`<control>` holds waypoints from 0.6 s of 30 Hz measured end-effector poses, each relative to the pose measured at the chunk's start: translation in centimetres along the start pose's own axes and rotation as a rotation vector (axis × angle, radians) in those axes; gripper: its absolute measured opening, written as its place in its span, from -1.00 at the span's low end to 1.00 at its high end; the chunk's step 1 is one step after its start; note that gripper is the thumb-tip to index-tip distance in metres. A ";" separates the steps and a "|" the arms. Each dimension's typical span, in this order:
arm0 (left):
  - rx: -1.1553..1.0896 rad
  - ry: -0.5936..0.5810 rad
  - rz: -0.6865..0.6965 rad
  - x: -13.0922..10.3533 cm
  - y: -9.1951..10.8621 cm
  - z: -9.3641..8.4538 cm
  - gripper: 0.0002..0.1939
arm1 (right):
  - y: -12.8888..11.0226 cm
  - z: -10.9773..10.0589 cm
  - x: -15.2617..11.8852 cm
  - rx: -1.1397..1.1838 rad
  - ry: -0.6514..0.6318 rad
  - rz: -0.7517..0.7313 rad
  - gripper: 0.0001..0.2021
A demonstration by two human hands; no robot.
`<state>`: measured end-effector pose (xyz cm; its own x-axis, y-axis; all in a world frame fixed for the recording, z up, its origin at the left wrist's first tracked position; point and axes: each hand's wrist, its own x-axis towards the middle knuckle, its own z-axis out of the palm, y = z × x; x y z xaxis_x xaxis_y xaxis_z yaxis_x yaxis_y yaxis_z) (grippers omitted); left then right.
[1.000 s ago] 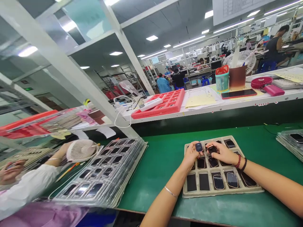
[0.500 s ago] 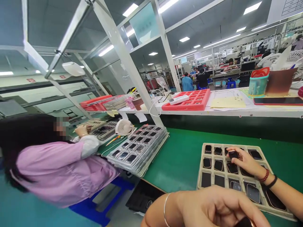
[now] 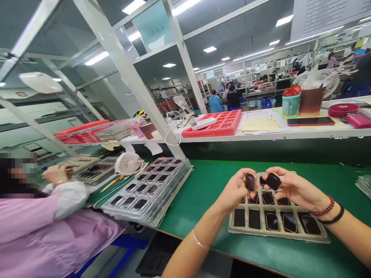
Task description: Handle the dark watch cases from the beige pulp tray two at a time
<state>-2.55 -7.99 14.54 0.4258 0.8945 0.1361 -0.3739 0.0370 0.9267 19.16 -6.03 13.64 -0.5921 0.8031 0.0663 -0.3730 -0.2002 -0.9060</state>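
Observation:
My left hand (image 3: 235, 190) grips a dark smartwatch body (image 3: 250, 182) with a coppery rim, held tilted between thumb and fingers. Close by on the right, my right hand (image 3: 301, 190) pinches another smartwatch body (image 3: 273, 181), its black face turned toward me. Both are raised over a beige compartment tray (image 3: 255, 231) on the green bench. Dark watch screens (image 3: 271, 222) with thin light rims lie in several front and middle compartments. Two front-left compartments show plain black bottoms. My hands cover much of the tray's back row.
Left of the tray stands a stack of clear plastic trays (image 3: 174, 189) with dark screens. A white fan (image 3: 127, 164) sits behind it. A co-worker in a pink top (image 3: 58, 235) works at the left. A shelf edge (image 3: 255, 135) crosses above the bench, carrying a red tray (image 3: 214, 122).
My left hand has moved up and away from me with its smartwatch body, next to my right hand. My right hand has lifted its smartwatch body from the tray. The view has shifted right.

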 end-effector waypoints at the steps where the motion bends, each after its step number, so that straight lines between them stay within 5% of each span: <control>1: 0.015 0.078 -0.028 1.4 -1.2 -1.0 -0.44 | -0.8 1.6 -1.1 0.019 -0.083 -0.007 -0.64; 5: 0.122 0.149 -0.127 5.5 -6.2 -3.5 -0.50 | -1.6 7.7 -4.7 0.156 -0.340 0.082 -0.52; 8: 0.208 0.131 -0.128 6.5 -9.0 -4.0 -0.52 | -1.1 10.5 -6.1 0.238 -0.328 0.153 -0.46; 12: 0.271 0.122 -0.105 6.6 -10.7 -4.5 -0.50 | -1.0 11.5 -6.3 0.314 -0.248 0.129 -0.52; 18: 0.281 0.168 -0.082 6.1 -10.7 -5.4 -0.49 | -0.7 11.3 -5.7 0.415 -0.301 0.122 -0.61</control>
<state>-0.36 -0.53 3.58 0.2946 0.9554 0.0190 -0.0921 0.0086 0.9957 14.72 -16.84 18.61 -0.8050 0.5757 0.1434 -0.5041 -0.5364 -0.6768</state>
